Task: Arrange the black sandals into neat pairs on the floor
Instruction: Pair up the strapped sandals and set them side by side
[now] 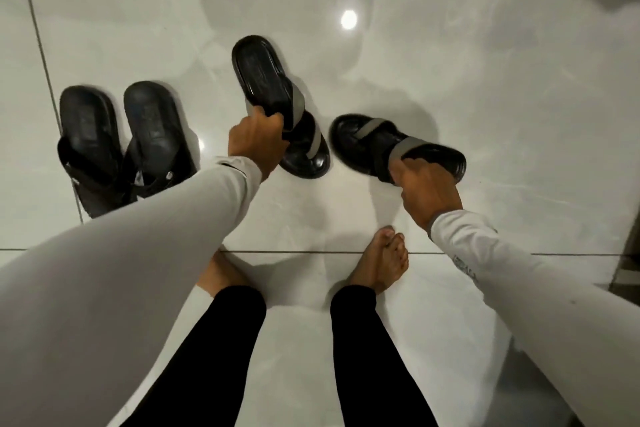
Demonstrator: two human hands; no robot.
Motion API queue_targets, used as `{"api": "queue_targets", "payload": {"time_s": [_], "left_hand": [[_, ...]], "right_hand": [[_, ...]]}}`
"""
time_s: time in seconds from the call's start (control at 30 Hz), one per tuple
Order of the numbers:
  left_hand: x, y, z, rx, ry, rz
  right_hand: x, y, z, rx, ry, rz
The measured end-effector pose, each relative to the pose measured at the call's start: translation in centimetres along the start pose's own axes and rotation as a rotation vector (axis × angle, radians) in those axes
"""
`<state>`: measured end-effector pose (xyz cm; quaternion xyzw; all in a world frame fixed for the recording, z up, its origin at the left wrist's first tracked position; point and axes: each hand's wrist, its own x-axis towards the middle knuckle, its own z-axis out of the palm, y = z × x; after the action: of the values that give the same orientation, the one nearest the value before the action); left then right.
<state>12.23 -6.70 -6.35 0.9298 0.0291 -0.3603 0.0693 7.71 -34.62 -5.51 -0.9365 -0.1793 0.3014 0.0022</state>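
Gripping one sandal (277, 104) per grip.

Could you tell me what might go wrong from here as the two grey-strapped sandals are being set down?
1. The left hand and right hand hold the grey-strapped sandals at clashing angles, so they may land crooked rather than parallel.
2. The glossy tiled floor looks slick; a sandal could slide when released.
3. The left arm reaches close past the finished pair and might nudge it out of line.
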Motion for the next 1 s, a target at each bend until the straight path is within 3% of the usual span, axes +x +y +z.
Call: {"api": "queue_targets", "payload": {"time_s": [0.23, 0.4, 0.47, 0.53, 0.7, 0.77, 0.87, 1.0], "left_hand": [[-3.4, -2.8, 1.8, 0.137, 0.029, 0.13], [-4.5, -2.6, 3.0, 0.087, 0.013, 0.069], [-4.7, -1.9, 3.6, 0.033, 0.032, 0.042], [-4.8, -1.2, 3.9, -0.015, 0.06, 0.034], [-5.2, -0.2, 4.4, -0.161, 0.061, 0.03], [-5.3, 0.0, 4.7, -0.241, 0.05, 0.064], [-5.2, 0.2, 5.0, -0.447, 0.019, 0.111], [-5.5, -0.7, 5.1, -0.566, -0.039, 0.162]], "right_hand": [[1.2, 0.0, -1.4, -0.353, -0.071, -0.55], [3.1, 0.4, -3.7, -0.42, -0.01, -0.715], [3.4, -0.4, -4.4, -0.343, 0.069, -0.649], [3.3, -1.5, -4.6, -0.106, 0.137, -0.485], [1.2, -3.4, -2.2, 0.469, 0.054, 0.417], [0.6, -3.6, -0.6, 0.679, -0.067, 0.613], [0.4, -3.9, 0.7, 0.802, -0.126, 0.578], [1.1, -4.5, 0.2, 0.742, -0.108, 0.473]]}}
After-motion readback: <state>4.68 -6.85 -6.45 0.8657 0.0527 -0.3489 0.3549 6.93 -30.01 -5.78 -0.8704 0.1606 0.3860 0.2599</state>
